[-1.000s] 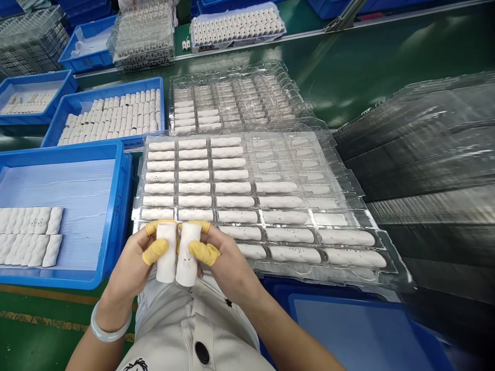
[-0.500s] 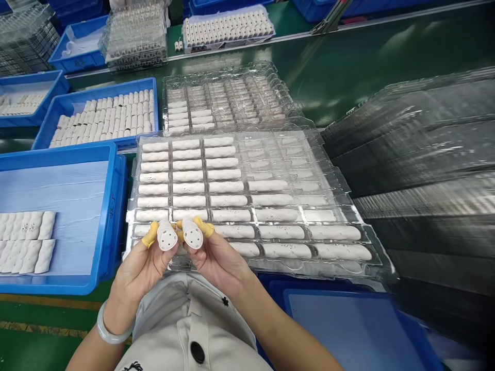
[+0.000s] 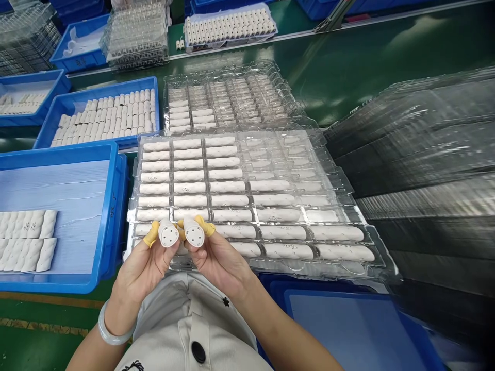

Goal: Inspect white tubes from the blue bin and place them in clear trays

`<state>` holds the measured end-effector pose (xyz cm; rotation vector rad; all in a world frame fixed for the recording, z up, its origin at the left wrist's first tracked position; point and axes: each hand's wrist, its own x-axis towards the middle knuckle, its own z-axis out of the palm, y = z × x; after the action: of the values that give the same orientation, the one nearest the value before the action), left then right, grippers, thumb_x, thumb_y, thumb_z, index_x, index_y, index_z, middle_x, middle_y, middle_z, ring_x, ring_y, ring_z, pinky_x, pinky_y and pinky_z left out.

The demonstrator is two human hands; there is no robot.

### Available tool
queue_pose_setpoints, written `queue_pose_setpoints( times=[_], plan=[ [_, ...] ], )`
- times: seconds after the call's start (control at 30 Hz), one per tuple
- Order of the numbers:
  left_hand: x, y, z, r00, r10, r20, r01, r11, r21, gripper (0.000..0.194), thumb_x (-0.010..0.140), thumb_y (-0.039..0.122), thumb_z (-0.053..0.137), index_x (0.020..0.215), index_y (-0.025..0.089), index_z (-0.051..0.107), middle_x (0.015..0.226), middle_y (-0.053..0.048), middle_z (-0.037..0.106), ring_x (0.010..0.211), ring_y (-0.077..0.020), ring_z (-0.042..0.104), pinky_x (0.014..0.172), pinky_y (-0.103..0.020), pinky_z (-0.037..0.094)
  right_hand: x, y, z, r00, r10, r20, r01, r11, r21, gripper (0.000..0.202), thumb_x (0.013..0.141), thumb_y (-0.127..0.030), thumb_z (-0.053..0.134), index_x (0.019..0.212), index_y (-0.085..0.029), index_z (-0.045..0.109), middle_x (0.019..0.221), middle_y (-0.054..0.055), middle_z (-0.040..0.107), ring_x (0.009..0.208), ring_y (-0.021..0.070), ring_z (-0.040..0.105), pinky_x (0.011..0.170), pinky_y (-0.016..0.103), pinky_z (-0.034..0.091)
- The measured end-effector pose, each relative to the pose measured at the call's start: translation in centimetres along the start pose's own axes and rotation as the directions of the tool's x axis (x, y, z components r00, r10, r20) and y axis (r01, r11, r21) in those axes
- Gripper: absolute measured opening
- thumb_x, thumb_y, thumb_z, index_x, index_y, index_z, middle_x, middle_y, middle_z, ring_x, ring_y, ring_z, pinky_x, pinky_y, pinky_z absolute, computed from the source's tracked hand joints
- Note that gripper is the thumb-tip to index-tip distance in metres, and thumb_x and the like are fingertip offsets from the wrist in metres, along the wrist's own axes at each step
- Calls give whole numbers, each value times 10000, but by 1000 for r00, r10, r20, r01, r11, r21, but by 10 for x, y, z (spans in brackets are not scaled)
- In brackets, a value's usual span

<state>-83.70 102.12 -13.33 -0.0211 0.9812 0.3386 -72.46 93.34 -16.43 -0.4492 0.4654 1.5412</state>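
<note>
My left hand [image 3: 145,268] is closed around a white ceramic piece [image 3: 169,236], whose round end with several small holes faces me. A second white ceramic piece [image 3: 194,235] of the same kind is pinched in my right hand [image 3: 220,263], its holed end also turned toward me. Yellow covers wrap some fingertips on both hands. The two pieces are held side by side, a little apart, over the near left part of a clear plastic tray [image 3: 381,245]. Rows of white wavy ceramic pieces [image 3: 289,251] lie in its slots; several slots at the far right hold none.
At the left stands a blue bin [image 3: 106,206] with white pieces [image 3: 27,239] on a pale liner. Beyond it another blue bin [image 3: 158,98] is packed with white pieces. A second clear tray [image 3: 270,77] lies behind the first. Stacked dark trays [image 3: 425,154] rise at the right.
Both hands keep their grip on the two ceramic pieces, whose holed ends are tipped very slightly upward. The whole view has shifted a few pixels.
</note>
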Motion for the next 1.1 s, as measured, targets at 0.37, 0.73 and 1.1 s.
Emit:
queue_pose_setpoints(
  times=[0.37,0.73,1.1],
  plan=[
    [0,0,-3,999,-3,34,3,1000,-10,458,1053,237,268,1458,42,357,962,-136,737,803,-169,740,669,-205,608,-1,2,1,1000,-16,-7,16,999,-36,208,900,-264,667,831,-68,677,661,24,662,458,44,559,402,106,456],
    [-9,-4,-19,916,245,317,-357,859,367,351,941,313,564,1234,132,632,769,-68,636,678,-161,614,618,-283,545,-13,14,3,979,-167,113,197,910,-365,449,748,-407,785,1086,-135,664,748,61,695,642,141,636,590,237,515],
    [-16,-5,-27,925,233,300,-332,881,337,325,962,340,524,1157,112,648,826,-76,591,676,-136,546,591,-266,498,-23,30,14,977,-188,98,211,917,-340,354,960,-420,512,1172,-158,622,862,77,694,713,154,643,684,275,529]
  ],
)
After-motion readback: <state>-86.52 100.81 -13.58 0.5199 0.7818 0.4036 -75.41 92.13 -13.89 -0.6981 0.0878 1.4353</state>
